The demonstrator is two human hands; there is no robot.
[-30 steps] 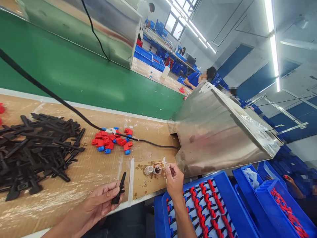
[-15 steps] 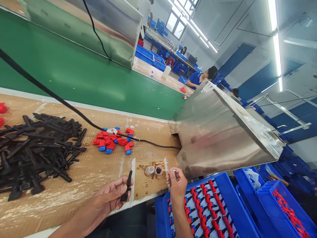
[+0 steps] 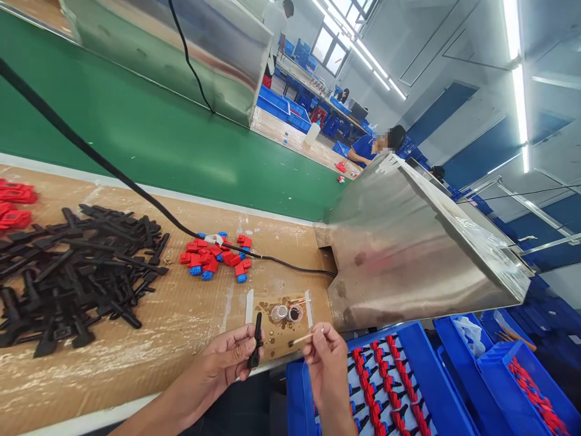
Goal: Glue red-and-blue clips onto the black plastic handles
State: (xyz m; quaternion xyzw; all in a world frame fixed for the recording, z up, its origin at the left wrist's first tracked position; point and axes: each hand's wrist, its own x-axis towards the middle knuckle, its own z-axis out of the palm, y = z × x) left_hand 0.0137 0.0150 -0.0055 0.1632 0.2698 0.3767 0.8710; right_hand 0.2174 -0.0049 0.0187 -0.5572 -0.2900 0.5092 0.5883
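Between thumb and fingers, my left hand (image 3: 231,357) grips a black plastic part (image 3: 256,345), a slim stem with a wider foot, held upright. My right hand (image 3: 327,360) pinches a cotton swab (image 3: 302,340) whose dark tip points left toward that part, a gap still between them. Behind the hands stand two small cups: one cup with dark liquid (image 3: 295,313) and a paler cup (image 3: 279,313). Several more swabs (image 3: 297,300) lie behind the cups, on a stained sheet (image 3: 276,339) taped to the bench.
A heap of black parts (image 3: 77,272) lies at left, with red parts (image 3: 16,200) behind it. Red-and-blue pieces (image 3: 213,257) sit mid-bench under a black cable (image 3: 136,191). A metal hood (image 3: 408,254) stands at right. Assembled pieces fill a blue tray (image 3: 413,345). A co-worker (image 3: 367,148) sits beyond.
The swab has come away from the dark liquid's cup, toward me, and its dark tip now shows. My left hand still holds the black part. The whole view has shifted slightly.
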